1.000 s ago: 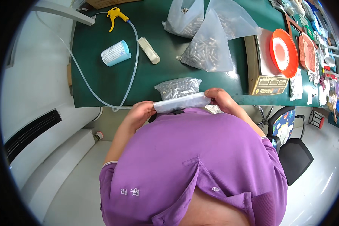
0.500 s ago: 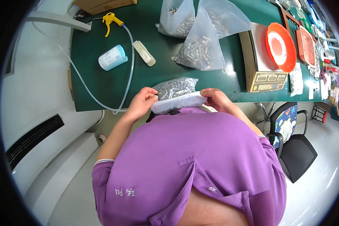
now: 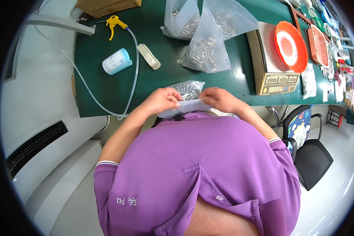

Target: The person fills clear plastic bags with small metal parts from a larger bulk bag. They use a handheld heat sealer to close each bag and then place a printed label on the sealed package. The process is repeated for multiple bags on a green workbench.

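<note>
At the near edge of the green table lies a clear plastic bag [image 3: 190, 87] full of small metal cylindrical parts, its loose mouth flap hanging toward my body. My left hand [image 3: 163, 100] pinches the flap on the left, fingers curled. Closed on the same bag's edge is my right hand [image 3: 221, 99], at the right end of the flap. Farther back stand several larger translucent bags of similar metal parts, the nearest bag [image 3: 206, 55] lying just beyond the one I hold.
A yellow air blow gun [image 3: 115, 26] with a clear hose, a blue label roll [image 3: 117, 61] and a cream handheld sealer-like tool [image 3: 148, 57] lie left. On the right, a red plastic basin [image 3: 291, 47] rests on a scale with a cardboard box [image 3: 278, 83] at its front. An office chair [image 3: 312, 157] stands right.
Both hands have moved inward along the bag's flap, closer to each other. The bag's flap is now more covered by my fingers; the view has shifted slightly.
</note>
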{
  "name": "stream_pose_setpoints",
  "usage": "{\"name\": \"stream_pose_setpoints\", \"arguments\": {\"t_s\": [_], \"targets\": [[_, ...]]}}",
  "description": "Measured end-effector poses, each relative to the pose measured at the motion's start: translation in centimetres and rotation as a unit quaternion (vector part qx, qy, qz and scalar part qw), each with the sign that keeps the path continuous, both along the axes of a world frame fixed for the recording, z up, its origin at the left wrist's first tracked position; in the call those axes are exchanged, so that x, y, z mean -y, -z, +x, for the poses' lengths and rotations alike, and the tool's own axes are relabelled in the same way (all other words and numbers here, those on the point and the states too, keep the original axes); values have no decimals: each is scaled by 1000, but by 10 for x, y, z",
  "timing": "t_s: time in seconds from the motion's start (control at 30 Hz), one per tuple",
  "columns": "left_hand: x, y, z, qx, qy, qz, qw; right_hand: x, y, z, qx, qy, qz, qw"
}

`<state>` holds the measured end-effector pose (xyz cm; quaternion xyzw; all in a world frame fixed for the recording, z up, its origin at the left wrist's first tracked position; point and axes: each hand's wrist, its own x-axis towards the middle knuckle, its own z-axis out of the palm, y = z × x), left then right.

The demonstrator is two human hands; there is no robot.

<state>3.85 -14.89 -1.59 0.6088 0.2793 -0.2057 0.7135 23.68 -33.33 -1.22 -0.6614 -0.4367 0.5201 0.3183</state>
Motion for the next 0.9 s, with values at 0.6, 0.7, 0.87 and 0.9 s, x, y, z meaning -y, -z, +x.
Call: {"name": "stream_pose_setpoints", "arguments": {"t_s": [0.6,0.7,0.87,0.9], "targets": [[-24,-18,-49,10,5,125,992,-38,14,-19,24,-119,19,992],[-19,-20,-34,154,103,319,930,-40,11,-18,53,-146,-17,988],[24,-18,7,55,115,321,939,-43,23,-22,86,-177,30,980],[22,-17,10,25,109,290,950,-42,20,-20,76,-180,26,980]]}}
